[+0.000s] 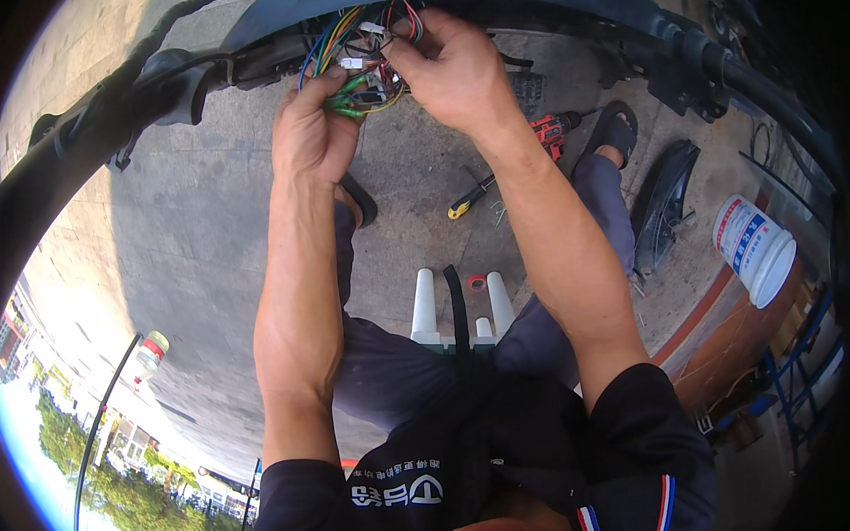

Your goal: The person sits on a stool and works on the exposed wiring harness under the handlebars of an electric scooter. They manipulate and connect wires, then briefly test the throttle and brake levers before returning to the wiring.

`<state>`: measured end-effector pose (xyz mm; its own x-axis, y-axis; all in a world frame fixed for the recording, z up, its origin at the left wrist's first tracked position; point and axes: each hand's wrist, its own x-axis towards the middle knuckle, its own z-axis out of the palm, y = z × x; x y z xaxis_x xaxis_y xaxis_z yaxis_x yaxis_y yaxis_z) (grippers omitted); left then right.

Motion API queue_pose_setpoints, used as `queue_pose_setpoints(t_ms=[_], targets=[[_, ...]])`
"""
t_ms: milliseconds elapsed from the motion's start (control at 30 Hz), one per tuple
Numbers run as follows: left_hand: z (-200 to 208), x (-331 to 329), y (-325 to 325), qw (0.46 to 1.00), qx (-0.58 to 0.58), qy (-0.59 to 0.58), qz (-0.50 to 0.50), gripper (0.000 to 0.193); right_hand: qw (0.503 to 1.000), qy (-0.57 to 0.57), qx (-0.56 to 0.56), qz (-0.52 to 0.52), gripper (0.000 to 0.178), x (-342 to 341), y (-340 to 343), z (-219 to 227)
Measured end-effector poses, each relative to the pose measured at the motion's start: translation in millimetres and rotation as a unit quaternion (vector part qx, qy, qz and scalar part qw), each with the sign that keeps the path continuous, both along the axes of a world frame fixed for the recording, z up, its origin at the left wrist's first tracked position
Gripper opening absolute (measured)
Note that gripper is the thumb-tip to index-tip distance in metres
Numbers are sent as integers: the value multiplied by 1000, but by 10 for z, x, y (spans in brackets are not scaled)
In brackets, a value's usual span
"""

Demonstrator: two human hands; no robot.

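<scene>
Up under the dark curved body panel (528, 0) of what looks like a scooter, at the top of the view, a tangle of coloured wires (356, 43) hangs out of the opening, with small white plugs and green connectors (346, 98) mixed in among blue, yellow, red and black strands. Both arms reach up to it from below. The left hand (313, 134) is closed around the lower part of the bundle, fingers pinching the green connectors just beside the thumb. The right hand (451, 68) sits above and to the right, its fingertips curled into the upper strands and gripping them near a white plug. These wires will likely feel light and limp, bending wherever they are pushed, while the plastic plugs are stiff and small and probably the safer place to grip; tugging on the thin strands themselves could pull one from its plug. The bundle lies between the two hands, touching both. Down on the concrete floor (191, 274) rest a yellow-handled screwdriver (468, 200) and a red cordless drill (553, 130), well apart from the hands, with a white plastic tub (754, 246) off to the right.
</scene>
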<state>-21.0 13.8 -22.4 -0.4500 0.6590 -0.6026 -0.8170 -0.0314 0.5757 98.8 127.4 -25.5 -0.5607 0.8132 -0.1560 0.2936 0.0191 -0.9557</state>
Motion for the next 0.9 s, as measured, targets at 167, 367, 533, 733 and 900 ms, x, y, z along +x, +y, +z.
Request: queue_pose_setpoints(t_ms=[167,367,533,733,900], targets=[[14,1,-1,1000,11,10,-9,23,999,-3,-3,42,20,34,24,37],[15,12,0,1000,11,21,-10,28,999,-22,18,38,18,30,26,60],[6,-1,-11,999,23,15,-20,33,999,-39,22,31,17,8,15,56],[14,28,-6,999,32,23,-9,36,998,-49,1,37,16,26,31,73],[14,19,-11,1000,6,12,5,39,998,-30,-22,45,15,16,35,47]])
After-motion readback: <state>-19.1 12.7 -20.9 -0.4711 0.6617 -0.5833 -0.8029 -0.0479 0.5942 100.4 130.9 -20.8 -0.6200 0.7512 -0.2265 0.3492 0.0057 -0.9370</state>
